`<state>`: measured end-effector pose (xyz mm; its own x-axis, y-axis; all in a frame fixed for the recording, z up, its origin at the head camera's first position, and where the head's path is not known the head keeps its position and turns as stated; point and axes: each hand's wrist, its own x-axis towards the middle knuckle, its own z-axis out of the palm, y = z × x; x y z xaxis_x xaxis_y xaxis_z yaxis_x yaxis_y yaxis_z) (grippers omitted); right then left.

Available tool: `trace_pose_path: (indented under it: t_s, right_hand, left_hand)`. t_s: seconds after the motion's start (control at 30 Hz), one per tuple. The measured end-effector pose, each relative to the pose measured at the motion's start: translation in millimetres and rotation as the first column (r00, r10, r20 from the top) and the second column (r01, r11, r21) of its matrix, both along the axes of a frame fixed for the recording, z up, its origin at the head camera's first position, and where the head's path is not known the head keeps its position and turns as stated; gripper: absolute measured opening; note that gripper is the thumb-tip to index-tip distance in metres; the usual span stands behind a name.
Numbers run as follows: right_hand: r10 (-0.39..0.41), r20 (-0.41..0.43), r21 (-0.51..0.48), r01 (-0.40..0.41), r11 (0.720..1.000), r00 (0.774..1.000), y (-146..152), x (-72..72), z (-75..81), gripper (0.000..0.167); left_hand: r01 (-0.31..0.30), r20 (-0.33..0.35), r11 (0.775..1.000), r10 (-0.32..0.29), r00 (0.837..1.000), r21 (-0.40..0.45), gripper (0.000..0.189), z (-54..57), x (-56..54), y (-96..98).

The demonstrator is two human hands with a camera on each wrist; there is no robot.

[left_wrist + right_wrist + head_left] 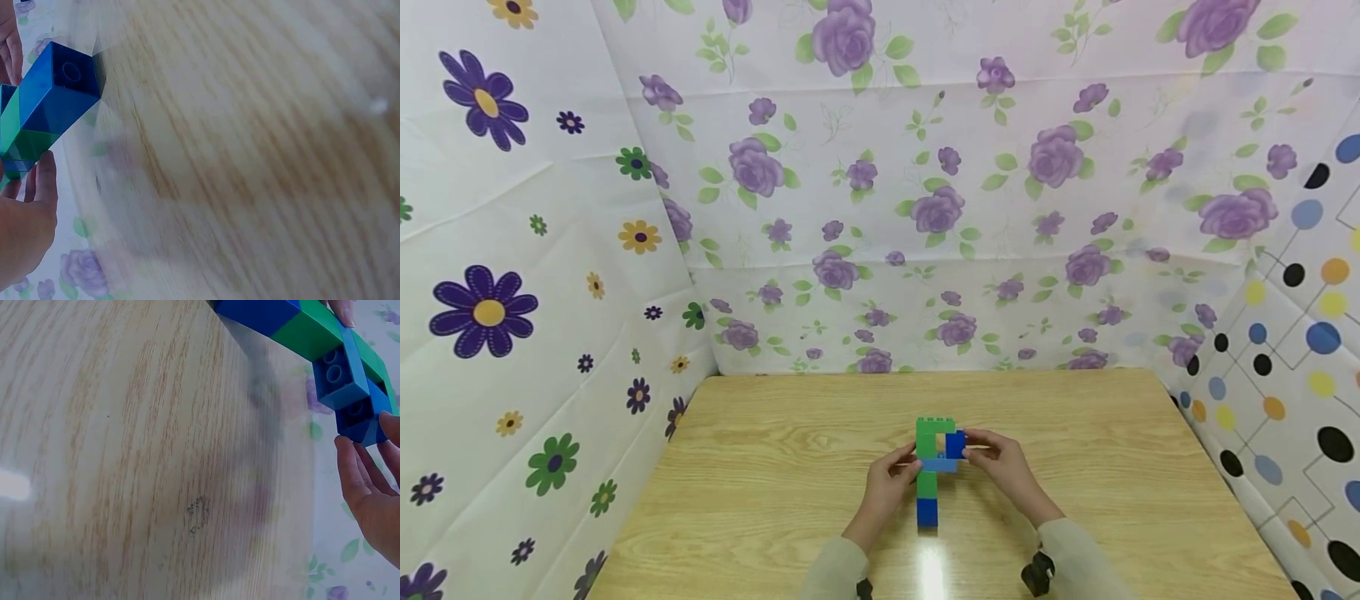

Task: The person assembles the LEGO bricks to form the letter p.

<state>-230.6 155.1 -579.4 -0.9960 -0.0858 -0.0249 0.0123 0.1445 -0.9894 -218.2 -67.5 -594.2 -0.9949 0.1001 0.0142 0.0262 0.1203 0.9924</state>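
A P-shaped build of toy building blocks (927, 485) stands on the table, with dark blue at its foot, green and light blue above, and a green top brick (936, 425). My left hand (889, 485) grips the build from the left, near the light blue brick (940, 466). On the other side, my right hand (1006, 468) pinches a dark blue brick (955, 444) between thumb and fingers. That brick sits between the green top and the light blue brick, jutting out a little to the right. Whether it is pressed fully on, I cannot tell.
The wooden table (760, 467) extends around the build on all sides. Behind it hangs a cloth with purple roses (940, 208). Patterned cloths with daisies (488, 312) and coloured dots (1322, 337) close off the left and right.
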Motion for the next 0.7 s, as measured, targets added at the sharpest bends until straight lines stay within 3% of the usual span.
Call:
trace_pose_path:
  t_s: [0.4,0.7]
  right_hand:
    - [-0.023,0.01,0.095,0.021,0.995,1.0,-5.3,-4.0,-5.2,0.039]
    - [0.011,0.005,0.115,-0.011,0.993,1.0,-4.7,-9.8,-17.3,0.04]
  left_hand:
    - [0.006,-0.043,0.996,-0.01,0.999,-0.091,0.033,-2.6,-5.5,-1.8]
    - [0.005,-0.099,0.992,-0.018,0.995,-0.127,0.029,-7.7,-8.7,-2.2]
